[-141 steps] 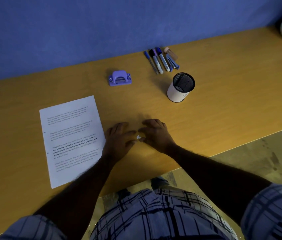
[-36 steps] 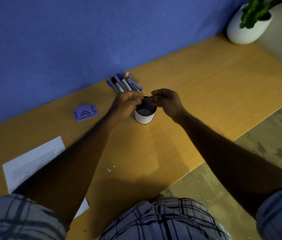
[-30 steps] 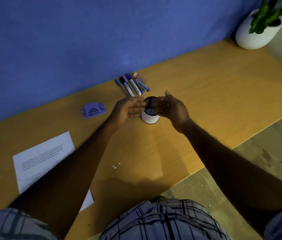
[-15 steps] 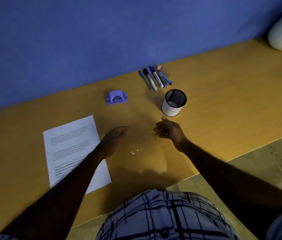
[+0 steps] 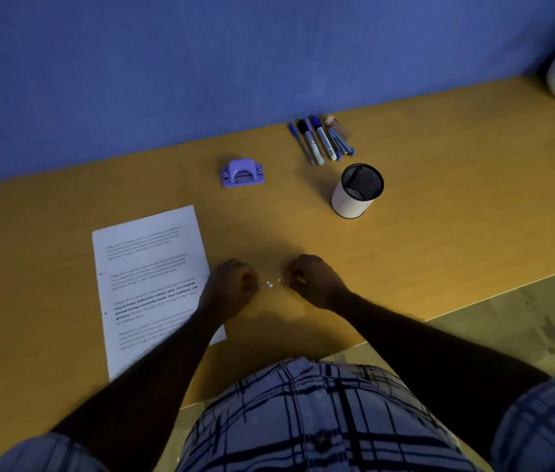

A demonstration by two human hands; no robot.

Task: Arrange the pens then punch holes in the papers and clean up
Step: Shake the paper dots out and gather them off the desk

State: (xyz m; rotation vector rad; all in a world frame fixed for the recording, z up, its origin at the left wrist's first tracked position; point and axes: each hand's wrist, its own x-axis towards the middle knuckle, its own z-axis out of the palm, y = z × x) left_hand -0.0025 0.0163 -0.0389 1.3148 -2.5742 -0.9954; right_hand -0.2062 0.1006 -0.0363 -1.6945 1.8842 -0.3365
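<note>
Bench (image 5: 439,253): wide, flat, smooth wooden top; firm backing for pressing on small bits.

Paper (image 5: 148,284): printed sheet or sheets lying flat at left, near corner under the left forearm. Light, limp, easily creased or slid. Two small marks on the left margin, likely punched holes. Best lifted by an edge or corner, never by the middle.

Cup (image 5: 357,191): white with dark mesh inside, upright, well apart from both hands toward the right rear. Light, stiff, tippable; best gripped round the wall.

Punch (image 5: 242,173): purple, behind the paper, near the wall. Compact, rigid, probably the heaviest item here; best gripped across the body.

Pens (image 5: 318,141): laid side by side at the rear, just behind the cup. Stiff, smooth, prone to rolling; best pinched at mid-barrel.

Left hand (image 5: 231,287) and right hand (image 5: 313,281): both knuckles-up on the bench, fingers curled inward, thumbs toward the gap between. Contents, if any, not determinable.

Chads (image 5: 271,283): a few tiny white dots on the bench between the two hands, apparently untouched. Almost weightless, thin, flat against the wood, easily scattered by a breath or a sweep. Judged step: clean-up. Best slid together with fingertips, then pinched, or picked up on a pressed fingertip.
</note>
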